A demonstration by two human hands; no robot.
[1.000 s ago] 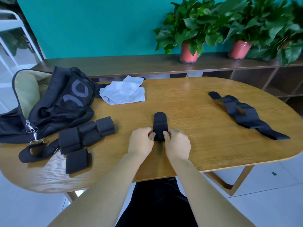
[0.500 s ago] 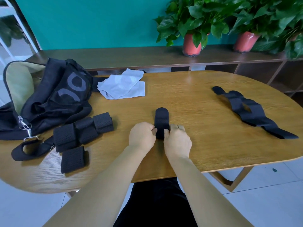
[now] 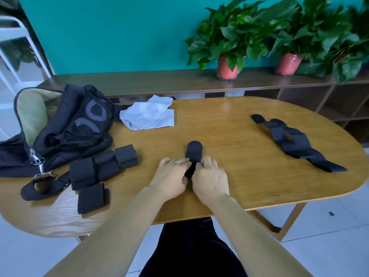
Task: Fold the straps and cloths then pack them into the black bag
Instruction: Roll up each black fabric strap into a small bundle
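Observation:
A short black strap (image 3: 194, 151) lies in front of me on the oval wooden table (image 3: 229, 140), its rounded end pointing away. My left hand (image 3: 171, 176) and my right hand (image 3: 209, 176) grip its near end from both sides, fingers curled round it. Several folded black straps (image 3: 103, 168) sit at the left beside the open black bag (image 3: 65, 126). A white cloth (image 3: 148, 114) lies folded behind them. A long unfolded black strap (image 3: 293, 140) stretches across the table's right side.
The bag's shoulder strap and metal clip (image 3: 38, 162) trail over the table's left front. A low wooden shelf (image 3: 179, 80) with two potted plants (image 3: 227, 47) runs along the teal wall behind. Tiled floor shows on both sides.
Both hands have stayed on the strap's near end and rolled it a little further forward, so less of it shows past the fingers. The other items have not moved.

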